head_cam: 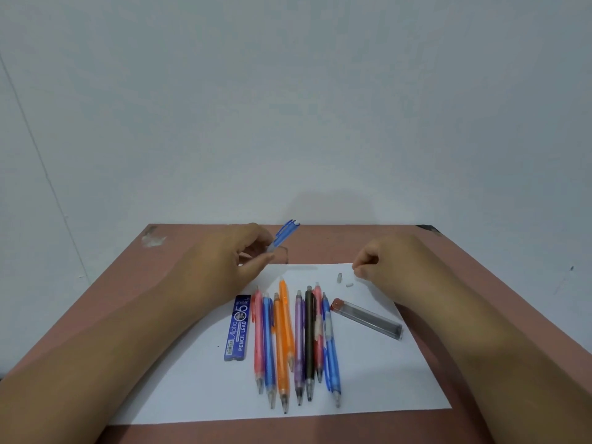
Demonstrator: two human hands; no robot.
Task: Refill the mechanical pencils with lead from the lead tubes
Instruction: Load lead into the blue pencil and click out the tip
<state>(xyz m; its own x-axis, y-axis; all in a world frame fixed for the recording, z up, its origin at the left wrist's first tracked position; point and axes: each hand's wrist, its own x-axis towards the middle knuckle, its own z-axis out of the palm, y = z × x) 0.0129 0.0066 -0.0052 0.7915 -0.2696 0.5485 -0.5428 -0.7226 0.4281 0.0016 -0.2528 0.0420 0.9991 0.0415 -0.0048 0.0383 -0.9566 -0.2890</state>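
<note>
From the head camera, the left hand (237, 261) curled round a blue pencil (283, 236), tilted above the desk (448, 267). The right hand (381, 257) pinched something small over the paper (384, 379), near the clear lead tube (368, 318); other pencils (298, 344) lay between both forearms.

White paper (368, 373), reddish-brown table (336, 241), blue lead case (237, 328) – white lettering, 2 orange pencils (283, 341), black pencil (309, 341)
</note>
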